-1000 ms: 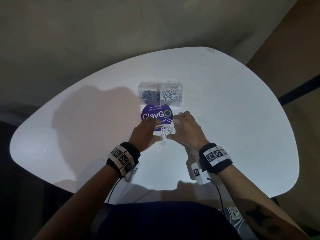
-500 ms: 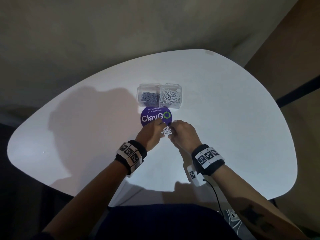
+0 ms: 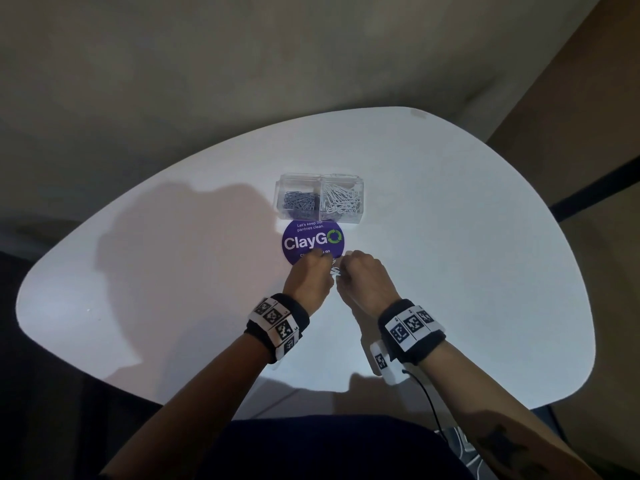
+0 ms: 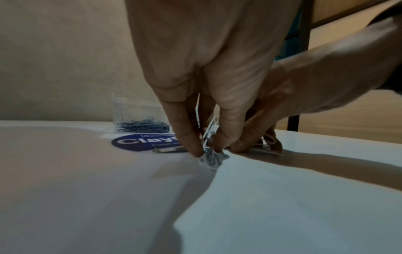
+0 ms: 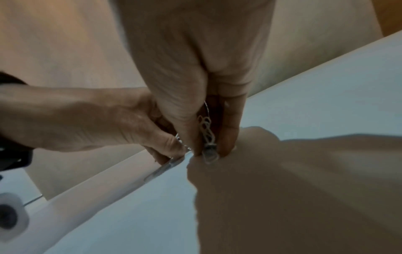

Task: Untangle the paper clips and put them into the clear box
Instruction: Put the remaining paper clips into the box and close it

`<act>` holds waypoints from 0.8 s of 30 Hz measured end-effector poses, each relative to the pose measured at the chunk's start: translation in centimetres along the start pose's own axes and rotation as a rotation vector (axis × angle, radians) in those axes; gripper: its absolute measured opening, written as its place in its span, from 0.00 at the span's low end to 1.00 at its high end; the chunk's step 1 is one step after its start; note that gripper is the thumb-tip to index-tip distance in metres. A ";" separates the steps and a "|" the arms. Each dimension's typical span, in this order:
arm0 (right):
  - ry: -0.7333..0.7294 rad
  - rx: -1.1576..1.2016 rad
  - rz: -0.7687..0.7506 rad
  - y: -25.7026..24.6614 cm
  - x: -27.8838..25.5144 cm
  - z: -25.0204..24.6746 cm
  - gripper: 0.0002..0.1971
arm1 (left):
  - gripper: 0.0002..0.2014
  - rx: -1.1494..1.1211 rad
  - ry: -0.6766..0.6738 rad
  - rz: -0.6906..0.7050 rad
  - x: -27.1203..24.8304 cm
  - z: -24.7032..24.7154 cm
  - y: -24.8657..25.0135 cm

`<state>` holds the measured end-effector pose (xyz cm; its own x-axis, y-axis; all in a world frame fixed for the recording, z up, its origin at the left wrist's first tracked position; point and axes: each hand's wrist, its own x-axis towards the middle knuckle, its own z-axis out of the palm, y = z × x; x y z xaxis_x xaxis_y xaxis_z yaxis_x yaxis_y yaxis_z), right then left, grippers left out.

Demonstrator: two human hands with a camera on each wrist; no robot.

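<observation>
A small tangle of white paper clips (image 3: pixel 335 270) lies on the white table (image 3: pixel 450 271) between my two hands. My left hand (image 3: pixel 320 261) pinches the tangle (image 4: pixel 212 155) with thumb and fingertips pressed down to the tabletop. My right hand (image 3: pixel 344 268) pinches a chain of linked clips (image 5: pixel 207 135) from the other side. The clear box (image 3: pixel 319 198) stands just beyond, with dark blue clips (image 3: pixel 300 201) in its left compartment and white clips (image 3: pixel 341 199) in its right one.
A round purple ClayGo sticker (image 3: pixel 313 241) lies on the table between the box and my hands. A single loose clip (image 4: pixel 168 149) rests at the sticker's near edge. A wall rises behind the table, and a dark-framed wooden piece (image 3: pixel 588 188) stands at the right.
The clips hung in a loose bunch between my raised hands a second ago. Both hands have since come together and lowered the bunch to the table, now compact.
</observation>
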<state>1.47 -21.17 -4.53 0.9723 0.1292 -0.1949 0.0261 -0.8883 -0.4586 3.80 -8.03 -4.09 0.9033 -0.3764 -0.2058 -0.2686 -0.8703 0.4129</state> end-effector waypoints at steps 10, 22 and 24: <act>0.046 0.322 0.127 1.2 1.4 -3.0 0.12 | 0.03 -0.406 0.107 -0.048 1.3 -1.6 -0.9; 0.163 0.204 0.116 0.4 10.9 -10.6 0.21 | 0.10 -0.375 0.302 -0.137 10.1 -8.0 0.6; 0.143 0.171 0.139 0.4 11.9 -10.2 0.17 | 0.12 -0.347 0.271 -0.146 10.9 -7.6 0.5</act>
<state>15.45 -24.49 1.76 0.9871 -0.0632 -0.1474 -0.1378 -0.8044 -0.5779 16.03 -10.13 0.61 0.9905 -0.1216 -0.0637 -0.0463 -0.7331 0.6786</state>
